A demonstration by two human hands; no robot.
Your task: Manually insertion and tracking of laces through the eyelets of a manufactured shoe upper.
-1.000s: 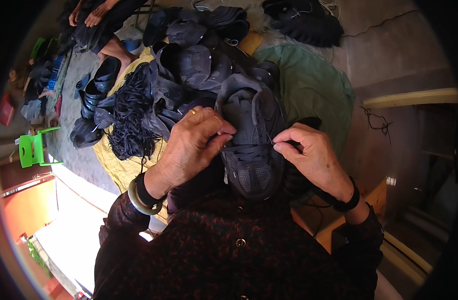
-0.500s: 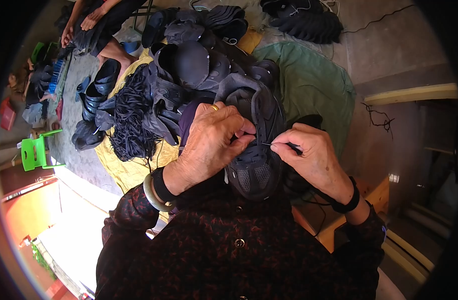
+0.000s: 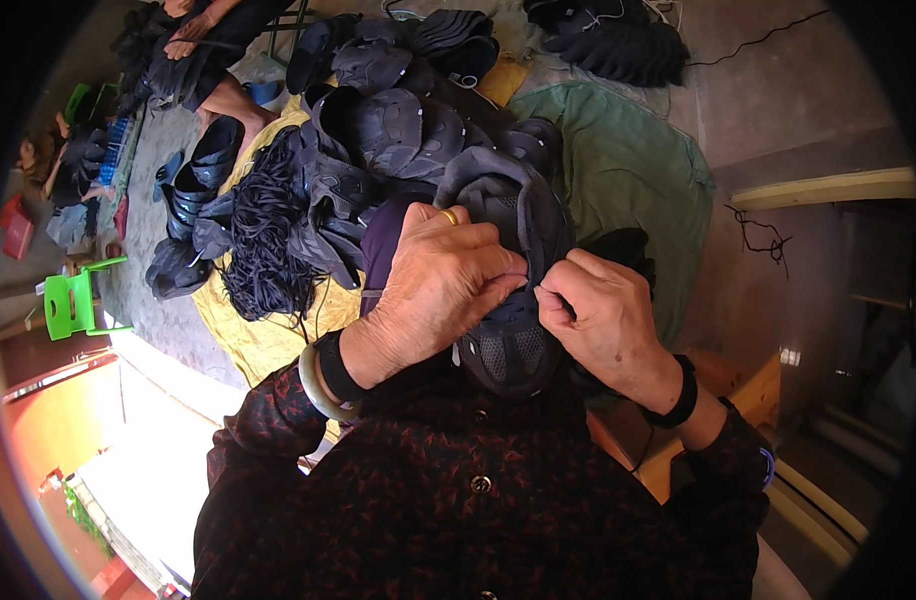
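A dark grey and black sneaker lies before my chest, toe toward me, its padded collar facing away. My left hand, with a gold ring and a pale bangle, pinches thumb and forefinger at the sneaker's lacing edge. Close by on the right, my right hand is closed in a pinch at the eyelets. What it grips is mostly hidden; it appears to be a thin black shoelace. The fingertips of both hands are a small gap apart over the lacing.
Black shoe uppers are heaped beyond the sneaker, with a bundle of black laces on a yellow cloth. A green cloth lies right. Another person's hand shows far left, above a green chair.
My right hand has turned and closed more tightly, hiding the thin tip and dark cord seen before. My left hand has shifted slightly right. The other person's hands have moved.
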